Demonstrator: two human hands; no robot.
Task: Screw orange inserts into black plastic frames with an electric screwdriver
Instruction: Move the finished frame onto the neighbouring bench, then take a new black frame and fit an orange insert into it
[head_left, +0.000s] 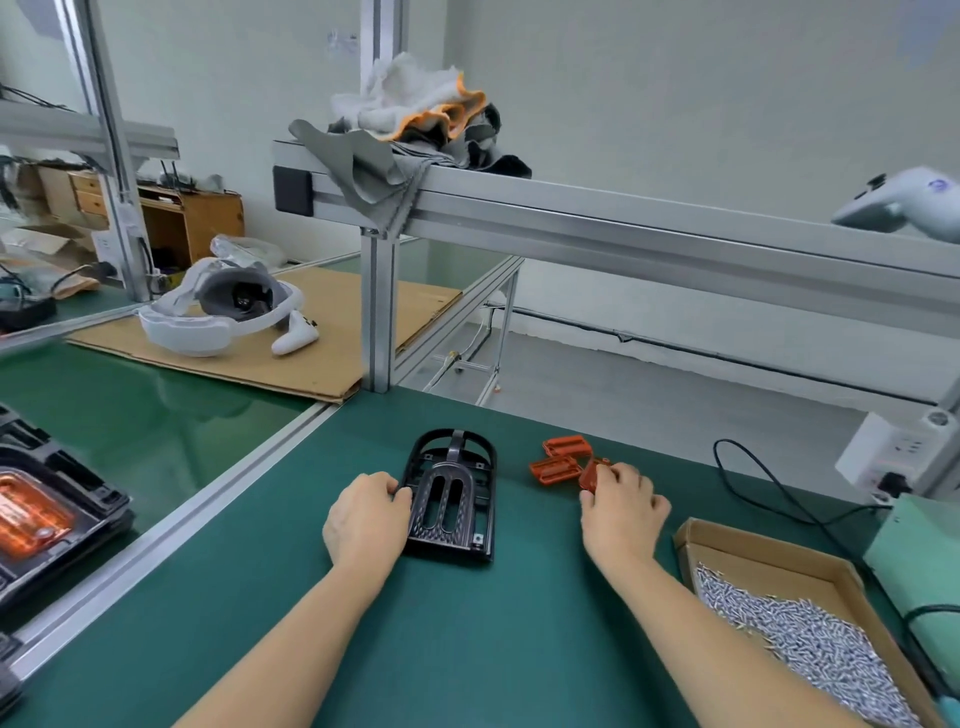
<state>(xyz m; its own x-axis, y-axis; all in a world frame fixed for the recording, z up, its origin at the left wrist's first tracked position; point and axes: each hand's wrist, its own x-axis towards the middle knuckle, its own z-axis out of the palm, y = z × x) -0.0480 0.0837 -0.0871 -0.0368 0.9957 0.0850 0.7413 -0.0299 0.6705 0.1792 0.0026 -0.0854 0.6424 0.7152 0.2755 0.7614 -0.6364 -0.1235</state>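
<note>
A black plastic frame (453, 493) lies flat on the green mat in the middle of the bench. My left hand (368, 514) grips its left edge, fingers curled onto the rim. To the right of the frame lie two orange inserts (557, 460) on the mat. My right hand (623, 506) pinches a third orange insert (589, 477), tilted up beside them. No electric screwdriver is in view.
A cardboard tray of silver screws (795, 631) sits at the right front, a pale green box (919, 556) with black cables behind it. At the far left stand black trays with orange parts (36, 525). A white headset (218, 317) rests on cardboard, under an aluminium beam (623, 228).
</note>
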